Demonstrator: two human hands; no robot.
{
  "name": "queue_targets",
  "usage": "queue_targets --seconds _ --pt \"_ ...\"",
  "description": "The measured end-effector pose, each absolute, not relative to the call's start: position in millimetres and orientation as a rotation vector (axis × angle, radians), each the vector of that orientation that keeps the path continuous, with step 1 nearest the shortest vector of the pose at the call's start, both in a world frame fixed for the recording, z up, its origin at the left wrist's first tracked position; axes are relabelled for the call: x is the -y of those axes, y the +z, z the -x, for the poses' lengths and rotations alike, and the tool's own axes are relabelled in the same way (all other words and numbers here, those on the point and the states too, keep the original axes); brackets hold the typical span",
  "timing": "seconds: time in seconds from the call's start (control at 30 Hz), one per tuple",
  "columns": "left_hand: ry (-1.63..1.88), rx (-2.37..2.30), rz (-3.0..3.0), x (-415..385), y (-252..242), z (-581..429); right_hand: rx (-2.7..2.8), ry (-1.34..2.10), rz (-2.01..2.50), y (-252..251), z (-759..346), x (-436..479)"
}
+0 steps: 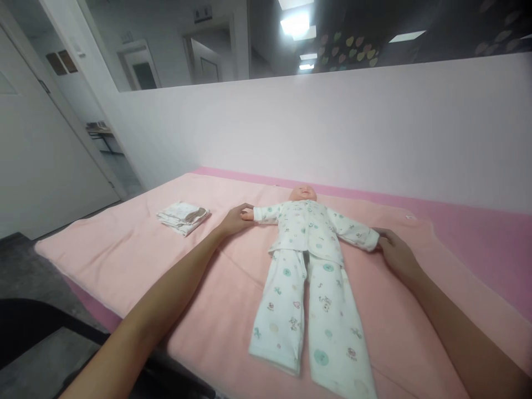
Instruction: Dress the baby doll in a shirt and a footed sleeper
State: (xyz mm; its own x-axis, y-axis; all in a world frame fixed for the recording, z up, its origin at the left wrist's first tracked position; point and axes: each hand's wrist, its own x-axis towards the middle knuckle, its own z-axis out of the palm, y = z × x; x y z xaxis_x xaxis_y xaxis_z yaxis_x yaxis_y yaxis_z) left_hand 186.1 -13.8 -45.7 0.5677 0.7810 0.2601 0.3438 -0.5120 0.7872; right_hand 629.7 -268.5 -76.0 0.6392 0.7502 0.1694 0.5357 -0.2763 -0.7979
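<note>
A baby doll (304, 193) lies on its back on a pink blanket (224, 288), arms spread to both sides. It wears a white printed long-sleeved top (297, 224) and matching trousers (280, 305), whose legs point toward me; no doll feet show at the hems. With my left hand (235, 220) I grip the doll's small hand, which pokes out of the sleeve on the left. My right hand (397, 255) is closed at the cuff of the other sleeve, thumb and fingers pinching its end; the doll's hand on that side is hidden.
To the left on the blanket rests a folded white printed cloth (183, 216). Beneath the blanket is a darker pink surface (482, 238), bordered by a white wall (353, 127) with a window above. A black chair (37, 316) stands at the lower left, near a door (45, 144).
</note>
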Motion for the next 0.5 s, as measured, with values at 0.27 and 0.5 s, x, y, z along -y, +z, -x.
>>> queue_targets --seconds 0.27,0.5 --pt "0.785 -0.939 -2.170 21.8 -44.2 -186.2 1.027 0.271 1.962 -79.1 -632.0 268.4" --pt "0.828 -0.956 -2.153 19.4 -44.9 -187.5 0.991 0.288 1.886 -76.2 -630.0 268.0"
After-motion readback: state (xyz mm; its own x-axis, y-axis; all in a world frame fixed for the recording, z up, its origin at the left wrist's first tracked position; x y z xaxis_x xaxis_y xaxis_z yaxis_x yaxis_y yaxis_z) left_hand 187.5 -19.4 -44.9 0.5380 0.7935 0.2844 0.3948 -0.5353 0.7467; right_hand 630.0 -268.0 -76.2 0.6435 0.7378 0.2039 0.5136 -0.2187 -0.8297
